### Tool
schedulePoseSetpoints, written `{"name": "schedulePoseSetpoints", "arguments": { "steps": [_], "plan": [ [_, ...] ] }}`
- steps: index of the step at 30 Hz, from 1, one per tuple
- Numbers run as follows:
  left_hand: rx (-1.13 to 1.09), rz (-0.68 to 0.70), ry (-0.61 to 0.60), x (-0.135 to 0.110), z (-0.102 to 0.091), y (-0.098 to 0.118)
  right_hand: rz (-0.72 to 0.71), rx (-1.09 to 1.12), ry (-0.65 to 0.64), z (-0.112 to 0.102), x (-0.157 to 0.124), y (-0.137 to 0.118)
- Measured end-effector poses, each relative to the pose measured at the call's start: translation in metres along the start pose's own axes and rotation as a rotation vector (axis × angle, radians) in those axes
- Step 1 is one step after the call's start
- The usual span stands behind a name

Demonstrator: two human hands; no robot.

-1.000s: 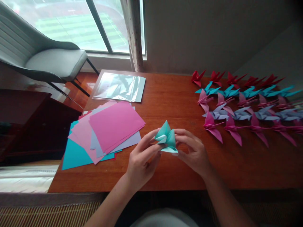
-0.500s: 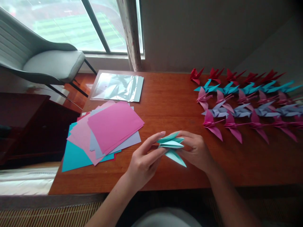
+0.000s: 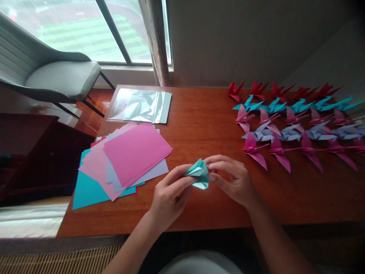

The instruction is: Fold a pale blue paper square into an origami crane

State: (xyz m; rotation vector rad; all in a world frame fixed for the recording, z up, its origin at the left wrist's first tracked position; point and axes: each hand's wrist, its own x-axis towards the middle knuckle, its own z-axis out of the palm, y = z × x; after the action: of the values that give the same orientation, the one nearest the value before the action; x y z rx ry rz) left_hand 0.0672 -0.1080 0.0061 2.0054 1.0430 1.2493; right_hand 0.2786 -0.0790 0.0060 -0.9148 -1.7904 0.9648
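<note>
The paper point(image 3: 202, 174), just below the frame's centre, is pinched by the left hand point(image 3: 171, 193); whether it is gripped by the right hand point(image 3: 237, 180), curled at its edge, cannot be told. Folds could be crushed by hard pinching.

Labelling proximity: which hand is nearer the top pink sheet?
Left hand: lower-right of the pink sheet, apart from it. Right hand is farther right, across the folded teal paper.

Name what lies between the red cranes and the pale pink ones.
A row of turquoise cranes, between the red cranes and pale pink cranes, in the head view.
</note>
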Motion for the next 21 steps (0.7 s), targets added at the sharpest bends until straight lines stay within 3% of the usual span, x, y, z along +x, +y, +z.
{"name": "schedulePoseSetpoints", "arguments": {
  "steps": [8, 17, 21],
  "plan": [
    [0.002, 0.004, 0.029, 0.0012, 0.0012, 0.0010, -0.028, 0.044, 0.035, 0.0032, -0.0045, 0.0015],
    [-0.038, -0.020, -0.025, 0.0011, 0.0009, 0.0007, -0.022, 0.026, 0.024, 0.0032, -0.0022, 0.0006],
    [-0.104, -0.121, 0.012, -0.0052, 0.0048, -0.0007, 0.031, 0.021, 0.045, 0.0043, -0.0014, -0.0004]
  ]
}}
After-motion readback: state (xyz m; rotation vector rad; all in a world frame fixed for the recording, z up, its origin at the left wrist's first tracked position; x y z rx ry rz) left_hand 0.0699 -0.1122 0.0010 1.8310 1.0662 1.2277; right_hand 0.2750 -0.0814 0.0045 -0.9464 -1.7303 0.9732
